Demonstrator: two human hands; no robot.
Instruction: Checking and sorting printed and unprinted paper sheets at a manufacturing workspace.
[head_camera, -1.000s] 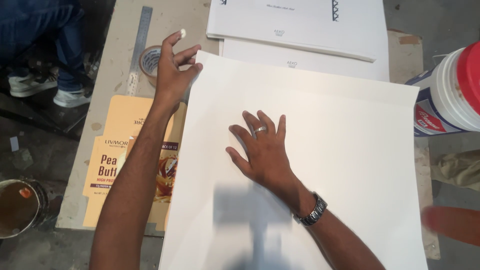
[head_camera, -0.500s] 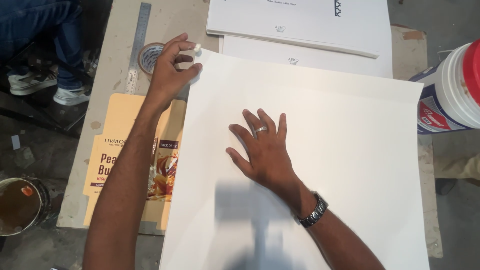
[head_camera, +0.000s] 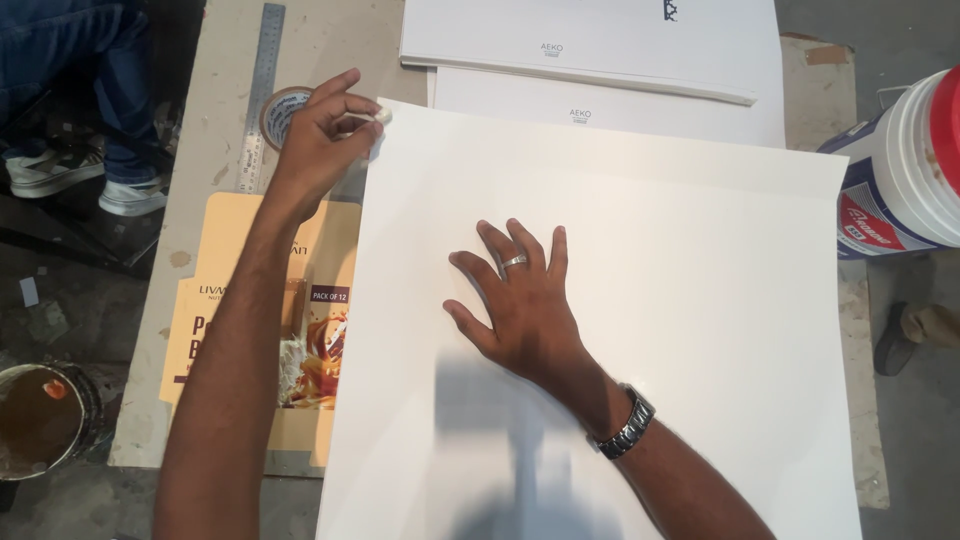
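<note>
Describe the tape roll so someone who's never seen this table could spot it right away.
Start at the large white sheet covering the table, then go to its upper left corner, where the left hand pinches. The tape roll lies just beyond that hand, beside the steel ruler: the only round ring there.

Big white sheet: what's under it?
The big white sheet overlaps the flattened yellow carton at its left edge and a stack of white boards at the top. The right hand presses flat on it. Whatever lies beneath its middle is hidden.
</note>
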